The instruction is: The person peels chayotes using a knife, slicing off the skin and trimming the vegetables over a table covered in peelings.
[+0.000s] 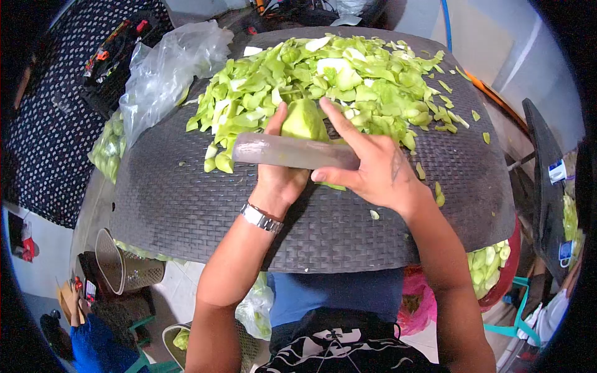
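Observation:
A green vegetable (303, 122), its surface pale and partly pared, rests between my hands over the dark woven table (348, 233). My left hand (280, 171) is under and around its left side, wrapped round it. Across the front of the vegetable lies a wide translucent greyish bar-like tool (292, 151). Its right end is between the thumb and fingers of my right hand (379, 163), which grips it. Right behind the vegetable spreads a large heap of green peelings (385, 81). The tool hides part of my left hand's palm.
A clear plastic bag (168, 74) lies at the table's back left, above a bag of green vegetables (111, 146). Baskets (146, 271) stand below left. A red tub of green pieces (488, 267) is at lower right. A person in blue (93, 339) sits at lower left.

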Tool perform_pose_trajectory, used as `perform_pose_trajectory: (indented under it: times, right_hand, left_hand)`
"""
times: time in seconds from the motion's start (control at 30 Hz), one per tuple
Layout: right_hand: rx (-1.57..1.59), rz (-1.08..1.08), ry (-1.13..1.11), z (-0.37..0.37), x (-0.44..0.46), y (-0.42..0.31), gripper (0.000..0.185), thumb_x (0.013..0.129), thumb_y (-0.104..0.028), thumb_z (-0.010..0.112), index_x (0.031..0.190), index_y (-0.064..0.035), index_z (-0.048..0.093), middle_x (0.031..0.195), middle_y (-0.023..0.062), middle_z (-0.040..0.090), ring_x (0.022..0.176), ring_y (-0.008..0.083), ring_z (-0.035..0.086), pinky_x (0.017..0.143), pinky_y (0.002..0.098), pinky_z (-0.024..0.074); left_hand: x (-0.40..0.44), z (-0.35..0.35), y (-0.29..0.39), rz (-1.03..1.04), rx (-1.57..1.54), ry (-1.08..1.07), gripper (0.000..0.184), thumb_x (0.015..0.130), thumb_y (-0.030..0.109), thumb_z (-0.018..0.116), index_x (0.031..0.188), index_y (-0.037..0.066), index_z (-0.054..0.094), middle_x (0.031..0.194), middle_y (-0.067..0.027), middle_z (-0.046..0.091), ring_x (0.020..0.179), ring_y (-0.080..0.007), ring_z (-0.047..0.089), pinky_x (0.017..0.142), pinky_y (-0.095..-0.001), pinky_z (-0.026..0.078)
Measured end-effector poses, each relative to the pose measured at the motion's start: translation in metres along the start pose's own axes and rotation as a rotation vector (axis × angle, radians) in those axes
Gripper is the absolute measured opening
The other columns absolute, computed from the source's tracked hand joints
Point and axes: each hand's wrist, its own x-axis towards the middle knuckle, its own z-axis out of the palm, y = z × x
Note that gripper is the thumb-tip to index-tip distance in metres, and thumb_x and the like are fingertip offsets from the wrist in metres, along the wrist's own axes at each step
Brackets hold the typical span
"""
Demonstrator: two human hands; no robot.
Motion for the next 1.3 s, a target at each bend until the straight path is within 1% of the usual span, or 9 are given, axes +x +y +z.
perform_pose_trajectory:
  times: [0.03,0.13,0.23,0.33,0.7,0.83,1.0,1.13,1.3]
  right_hand:
    - [-0.007,-0.020,-0.016,0.001,-0.001,-0.001,0.097,0.083,-0.053,0.080,0.161,-0.0152,0.036,0.123,0.0315,0.067,0.122,0.0422,0.064,0.102,0.0454,0.0521]
    - [-0.003,-0.017,-0.050,0.002,-0.002,-0.002,0.097,0.083,-0.053,0.080,0.161,-0.0154,0.036,0.120,0.0296,0.069,0.118,0.0425,0.067,0.099,0.0447,0.0536]
    - [-0.059,-0.029,-0.053,0.008,-0.003,0.006,0.100,0.083,-0.064,0.074,0.161,-0.0146,0.034,0.108,0.0277,0.072,0.098,0.0428,0.072,0.087,0.0483,0.0578]
    - [0.023,-0.048,-0.037,0.008,-0.003,0.003,0.095,0.082,-0.052,0.080,0.160,-0.0173,0.037,0.119,0.0281,0.069,0.114,0.0421,0.068,0.096,0.0449,0.0550]
    - [-0.061,-0.013,-0.062,0.001,-0.002,0.000,0.081,0.085,-0.046,0.079,0.155,-0.0212,0.048,0.121,0.0220,0.070,0.110,0.0379,0.070,0.094,0.0413,0.0556]
    - [-0.142,-0.097,-0.002,0.007,-0.002,0.015,0.080,0.087,-0.061,0.072,0.157,-0.0334,0.044,0.074,0.0156,0.061,0.066,0.0367,0.065,0.067,0.0475,0.0545]
    - [-0.093,-0.117,0.105,0.013,-0.001,0.017,0.081,0.086,-0.061,0.072,0.157,-0.0312,0.044,0.080,0.0181,0.065,0.071,0.0369,0.068,0.068,0.0462,0.0552]
    - [-0.087,0.091,-0.163,-0.009,0.002,0.003,0.085,0.085,-0.043,0.080,0.158,-0.0183,0.043,0.120,0.0238,0.069,0.110,0.0378,0.069,0.095,0.0415,0.0539]
    - [0.029,0.066,-0.095,-0.006,0.000,0.010,0.084,0.089,-0.043,0.078,0.159,-0.0144,0.040,0.129,0.0241,0.067,0.121,0.0386,0.066,0.101,0.0415,0.0521]
  left_hand:
    - [-0.002,0.001,-0.001,0.001,-0.024,0.007,0.056,0.103,0.052,0.051,0.140,0.011,0.057,0.134,-0.0131,0.066,0.118,-0.0304,0.067,0.107,-0.0498,0.051]
    - [-0.007,0.008,-0.002,-0.024,-0.073,-0.030,0.054,0.103,0.052,0.051,0.137,0.011,0.059,0.132,-0.0127,0.068,0.116,-0.0302,0.068,0.106,-0.0503,0.052]
    - [-0.009,0.011,-0.005,-0.036,-0.071,-0.051,0.052,0.102,0.051,0.052,0.136,0.011,0.060,0.131,-0.0122,0.068,0.115,-0.0303,0.068,0.105,-0.0505,0.052]
    - [-0.010,0.007,-0.005,-0.054,-0.065,-0.022,0.050,0.102,0.049,0.053,0.134,0.012,0.062,0.128,-0.0110,0.069,0.113,-0.0300,0.068,0.103,-0.0493,0.054]
    - [-0.005,0.001,-0.005,-0.041,-0.013,-0.044,0.048,0.100,0.047,0.055,0.128,0.009,0.063,0.120,-0.0101,0.070,0.109,-0.0264,0.069,0.100,-0.0424,0.056]
    - [-0.005,0.001,-0.007,-0.050,-0.013,-0.044,0.048,0.100,0.047,0.055,0.127,0.009,0.062,0.119,-0.0103,0.070,0.109,-0.0262,0.069,0.099,-0.0416,0.056]
    - [-0.005,0.008,-0.007,-0.019,-0.002,0.019,0.046,0.100,0.046,0.056,0.126,0.008,0.063,0.119,-0.0094,0.070,0.108,-0.0256,0.069,0.094,-0.0404,0.058]
    - [-0.017,0.014,-0.011,0.094,-0.003,0.192,0.047,0.101,0.045,0.056,0.129,0.008,0.062,0.123,-0.0101,0.070,0.110,-0.0258,0.069,0.095,-0.0412,0.057]
    - [-0.001,-0.003,-0.010,0.056,0.043,0.040,0.044,0.103,0.045,0.056,0.132,0.011,0.057,0.124,-0.0101,0.066,0.113,-0.0267,0.066,0.096,-0.0453,0.055]
